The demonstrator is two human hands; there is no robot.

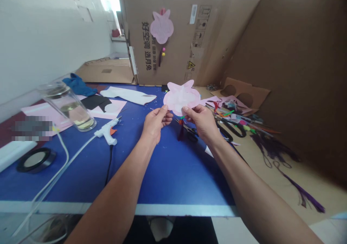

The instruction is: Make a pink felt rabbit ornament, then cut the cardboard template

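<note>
A pink paper cutout (pixel 182 95), pouch-shaped with pointed top corners and a whitish middle, is held up above the table. My left hand (pixel 157 121) pinches its lower left edge between thumb and fingers. At the lower right edge, my right hand (pixel 202 121) grips it the same way. Below the cutout, between the hands, hangs a dark red tassel (pixel 180 131) with an orange bead and green cord; its upper end is hidden. Black-handled scissors (pixel 192 135) lie under my right hand. A similar pink cutout (pixel 162 27) hangs on the cardboard ahead.
On the blue table (pixel 168 179), a white glue gun (pixel 107 131), glass jar (pixel 78 115) and black tape roll (pixel 36 160) stand or lie left. Purple tassels (pixel 303 191) and paper scraps lie right. Tall cardboard (pixel 292 74) walls the back and right.
</note>
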